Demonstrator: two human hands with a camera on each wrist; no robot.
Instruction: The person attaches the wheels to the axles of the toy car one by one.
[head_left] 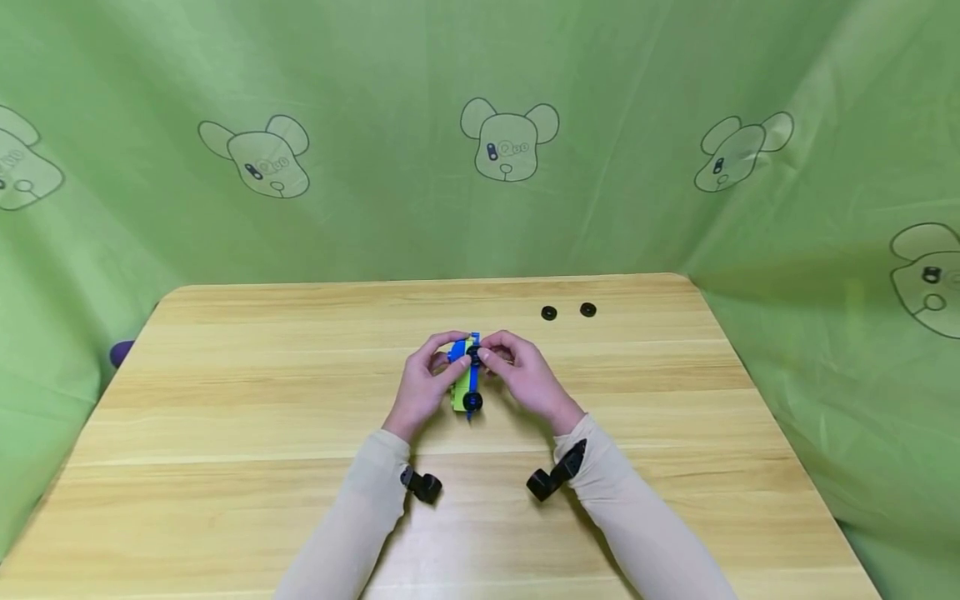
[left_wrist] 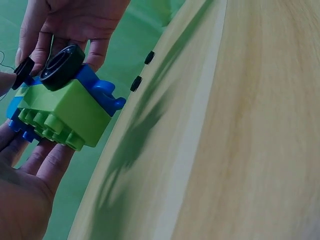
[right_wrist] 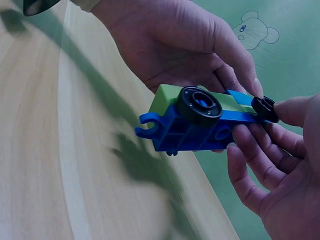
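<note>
A toy car with a blue chassis (right_wrist: 180,137) and lime-green bricks (left_wrist: 67,112) is held between both hands above the table, tipped onto its side. My left hand (head_left: 423,385) grips its body, fingers round the brick side and thumb at the front wheel. One black wheel (right_wrist: 199,106) sits at the hooked end of the chassis. At the other end, another black wheel (right_wrist: 265,109) lies between my two thumbs. The right hand (head_left: 531,379) has its thumb on that wheel, with its fingers against the chassis. The car's far side is partly hidden.
Two loose black wheels, one nearer (head_left: 549,313) and one farther right (head_left: 588,310), lie toward the back of the wooden table (head_left: 262,417). A green curtain (head_left: 390,208) with printed bear heads hangs behind and beside it. Each sleeve carries a black wrist camera (head_left: 555,473).
</note>
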